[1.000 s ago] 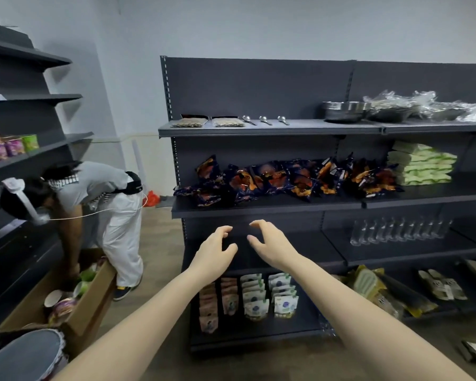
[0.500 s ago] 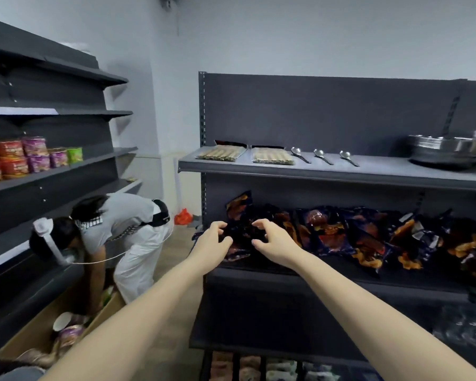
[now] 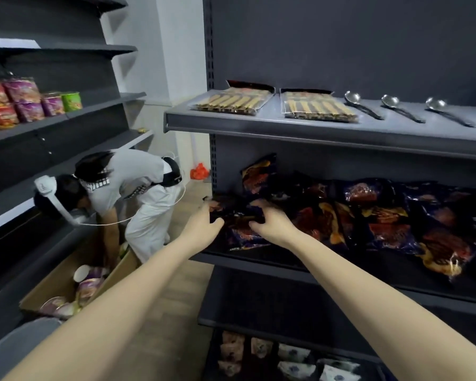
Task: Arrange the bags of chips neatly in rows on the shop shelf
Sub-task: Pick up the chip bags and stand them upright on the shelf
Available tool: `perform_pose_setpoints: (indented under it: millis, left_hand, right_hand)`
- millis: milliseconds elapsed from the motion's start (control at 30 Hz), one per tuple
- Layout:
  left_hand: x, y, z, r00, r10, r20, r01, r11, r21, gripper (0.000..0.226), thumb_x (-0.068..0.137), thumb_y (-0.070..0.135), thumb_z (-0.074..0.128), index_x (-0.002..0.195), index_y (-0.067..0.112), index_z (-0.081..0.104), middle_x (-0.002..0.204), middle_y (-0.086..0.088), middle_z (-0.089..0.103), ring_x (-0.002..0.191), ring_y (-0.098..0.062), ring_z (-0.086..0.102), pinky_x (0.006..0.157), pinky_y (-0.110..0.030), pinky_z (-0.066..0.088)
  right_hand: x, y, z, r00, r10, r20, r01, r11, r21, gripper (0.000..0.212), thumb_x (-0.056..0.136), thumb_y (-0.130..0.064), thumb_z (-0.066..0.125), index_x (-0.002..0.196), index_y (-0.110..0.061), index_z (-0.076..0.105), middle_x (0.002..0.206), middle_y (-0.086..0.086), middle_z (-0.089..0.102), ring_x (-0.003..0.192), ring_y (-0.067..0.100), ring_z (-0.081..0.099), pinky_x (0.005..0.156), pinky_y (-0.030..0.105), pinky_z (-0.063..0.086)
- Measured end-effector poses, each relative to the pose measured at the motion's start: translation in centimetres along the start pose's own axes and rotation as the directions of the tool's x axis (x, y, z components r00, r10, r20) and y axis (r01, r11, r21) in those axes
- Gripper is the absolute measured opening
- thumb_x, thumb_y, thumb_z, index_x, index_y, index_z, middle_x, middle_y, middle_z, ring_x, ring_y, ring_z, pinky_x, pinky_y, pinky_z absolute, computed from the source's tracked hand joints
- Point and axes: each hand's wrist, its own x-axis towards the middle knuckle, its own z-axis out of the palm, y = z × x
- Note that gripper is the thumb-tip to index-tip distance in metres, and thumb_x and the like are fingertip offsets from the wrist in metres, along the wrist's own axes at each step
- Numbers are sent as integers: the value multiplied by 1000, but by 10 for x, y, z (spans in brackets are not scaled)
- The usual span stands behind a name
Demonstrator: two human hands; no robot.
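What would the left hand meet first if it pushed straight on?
The leftmost chip bag, which the left hand grips; beyond it, perhaps the upright bag, though depth is unclear.

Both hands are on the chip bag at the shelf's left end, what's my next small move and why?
Probably lift the chip bag and stand it upright at the left end of the shelf: your left hand and right hand grip it, and the other bags lie jumbled.

text: none legible | chip bags [image 3: 368, 215]: printed dark blue fronts, lettering blurred | noodle cups [image 3: 25, 100]: red, purple and green labels, too small to read | flat packs [image 3: 231, 101]: print unreadable | small packets [image 3: 294, 353]: marks blurred
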Motion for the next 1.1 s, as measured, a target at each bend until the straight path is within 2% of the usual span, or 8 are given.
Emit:
perform_pose_setpoints:
  millis: [133, 267, 433, 533, 633, 867, 1000, 1100]
  left_hand:
    - [38, -30, 7, 1000, 4, -21, -3, 998, 61, 57, 84, 15, 55, 137, 11, 35, 138, -12, 42, 126, -30, 41, 105, -37, 34]
    - [82, -52, 6, 998, 54, 33, -62, 945, 321, 72, 81, 20, 60, 143, 16, 24, 153, -9, 16, 138, -34, 19, 110, -37, 22]
    - [142, -84, -3, 966, 31, 256, -156, 861, 483, 99, 68, 38, 64, 147, 28, 7, 156, 0, -5, 143, -34, -4, 114, -49, 16]
    - [160, -103, -2, 928, 36, 371, -240, 819, 521, 98, 61, 52, 54, 146, 31, 10, 157, -1, 1, 144, -29, -6, 114, -50, 14]
    - [157, -119, 8, 916, 61, 397, -258, 848, 463, 83, 77, 37, 56, 147, 27, 13, 157, 1, 3, 144, -28, 5, 115, -49, 13]
    - [152, -138, 29, 919, 331, 212, -386, 861, 332, 69, 83, 25, 56, 143, 23, 23, 154, -2, 20, 140, -23, 23, 110, -41, 27]
    - [158, -143, 25, 890, 429, 156, -451, 775, 443, 66, 76, 19, 66, 136, 20, 38, 143, -3, 42, 129, -24, 41, 98, -40, 41]
    - [154, -141, 23, 887, 441, 136, -453, 776, 439, 65, 74, 15, 66, 134, 19, 41, 135, -2, 50, 126, -24, 46, 96, -39, 40]
  right_hand:
    - [38, 4, 15, 1000, -14, 12, 14, 1000, -17, 57, 89, -19, 58, 140, -18, 34, 144, 5, 37, 132, 21, 37, 102, 24, 31]
    - [77, 4, 32, 998, -66, 7, 66, 994, -83, 67, 85, -19, 61, 144, -18, 27, 146, 6, 34, 134, 21, 34, 103, 21, 28]
    - [126, -3, 53, 991, -125, 47, 132, 977, -166, 86, 79, -30, 71, 148, -14, 23, 151, 10, 27, 141, 25, 21, 113, 27, 20]
    - [147, -2, 72, 982, -31, 185, 92, 939, -331, 96, 75, -38, 74, 150, -21, 16, 157, 9, 9, 143, 28, 8, 116, 35, 17]
    - [152, 8, 101, 982, 44, 185, 38, 907, -419, 90, 77, -37, 71, 148, -23, 19, 155, 8, 11, 142, 32, 11, 115, 39, 24]
    - [149, 22, 119, 997, 47, 66, -17, 919, -394, 78, 85, -30, 60, 148, -25, 15, 156, 1, 11, 142, 23, 15, 113, 31, 28]
    - [148, 20, 122, 999, 33, 26, -20, 920, -390, 71, 89, -26, 57, 148, -27, 19, 155, -1, 16, 141, 22, 22, 109, 30, 31]
    - [146, 22, 122, 1000, -4, -9, 1, 935, -354, 67, 88, -17, 57, 146, -28, 26, 154, -2, 21, 140, 21, 25, 109, 31, 33]
